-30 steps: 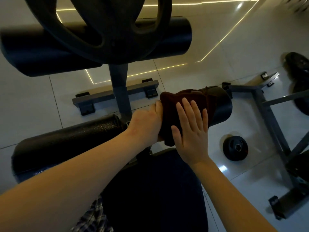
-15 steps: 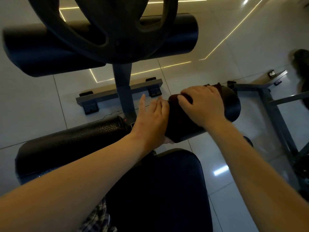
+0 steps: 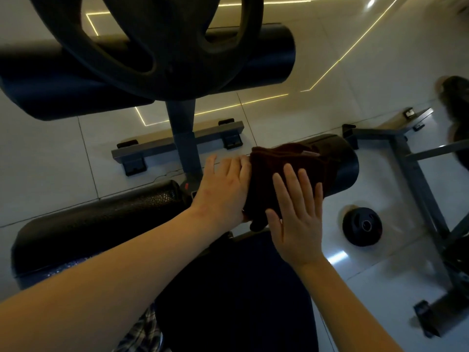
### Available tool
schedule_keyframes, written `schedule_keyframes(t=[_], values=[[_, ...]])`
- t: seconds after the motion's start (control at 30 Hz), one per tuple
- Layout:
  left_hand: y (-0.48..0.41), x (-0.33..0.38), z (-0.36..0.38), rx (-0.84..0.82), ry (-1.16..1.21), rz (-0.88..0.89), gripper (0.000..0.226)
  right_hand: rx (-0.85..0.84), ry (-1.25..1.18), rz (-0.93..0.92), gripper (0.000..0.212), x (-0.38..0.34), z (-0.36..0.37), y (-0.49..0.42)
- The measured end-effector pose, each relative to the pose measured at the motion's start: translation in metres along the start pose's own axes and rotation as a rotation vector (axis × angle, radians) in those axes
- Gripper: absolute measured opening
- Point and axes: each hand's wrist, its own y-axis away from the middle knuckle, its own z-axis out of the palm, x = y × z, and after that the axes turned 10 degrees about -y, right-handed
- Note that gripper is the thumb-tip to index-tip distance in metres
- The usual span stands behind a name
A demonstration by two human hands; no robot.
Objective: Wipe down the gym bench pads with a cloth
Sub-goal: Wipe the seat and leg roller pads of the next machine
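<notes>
Head view: cloth (image 3: 281, 161) wraps roller pad (image 3: 338, 163), end bare.

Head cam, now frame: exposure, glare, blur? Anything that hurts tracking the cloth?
Head view: dim, warm cast; the dark red cloth barely separates from the black roller pad. Head view: glare patch on the glossy floor tiles, plus thin reflected light strips. Head view: right edge smeared, the dark shape there unreadable; wide-angle bending toward the corners.

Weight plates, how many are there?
2: a big plate up top, a small plate on the floor at right. Blurry dark shapes far right might be more.
</notes>
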Motion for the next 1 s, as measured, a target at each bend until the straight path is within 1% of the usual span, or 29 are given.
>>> schedule_keyframes(t=[0.07, 0.13, 0.23, 0.3, 0.33, 0.4, 0.5, 0.63, 0.77, 0.87, 1.0], values=[[-0.001, -0.001, 0.0, 0.004, 0.032, -0.005, 0.108, 0.046, 0.021, -0.02, 0.053, 0.004, -0.002, -0.024], [-0.001, -0.002, -0.002, -0.005, 0.068, -0.004, 0.108, 0.052, 0.044, 0.047, 0.049, 0.007, -0.009, -0.058], [-0.002, -0.003, -0.005, -0.03, 0.086, -0.004, 0.113, -0.062, 0.042, 0.155, 0.044, 0.012, -0.022, -0.099], [-0.002, -0.003, -0.006, -0.024, 0.098, -0.008, 0.116, -0.111, 0.057, 0.195, 0.045, 0.015, -0.023, -0.107], [-0.002, -0.003, -0.007, -0.026, 0.1, -0.006, 0.116, -0.099, 0.067, 0.211, 0.045, 0.014, -0.023, -0.104], [0.0, -0.003, -0.006, -0.026, 0.094, -0.003, 0.115, -0.014, 0.053, 0.231, 0.046, 0.005, -0.018, -0.086], [0.001, -0.003, -0.006, -0.002, 0.083, -0.002, 0.111, 0.129, -0.063, 0.239, 0.049, -0.017, -0.002, -0.037], [0.001, -0.001, -0.004, 0.0, 0.016, -0.006, 0.102, 0.171, -0.116, 0.266, 0.058, -0.035, 0.021, 0.001], [0.0, -0.001, -0.002, 0.011, 0.031, -0.008, 0.104, 0.247, -0.121, 0.246, 0.054, -0.015, 0.019, -0.017], [-0.001, -0.001, -0.002, 0.016, 0.064, -0.012, 0.114, 0.32, -0.101, 0.4, 0.049, 0.016, -0.001, -0.048], [-0.001, -0.002, -0.001, 0.016, 0.048, -0.014, 0.119, 0.246, -0.011, 0.54, 0.052, 0.055, -0.029, -0.082]])
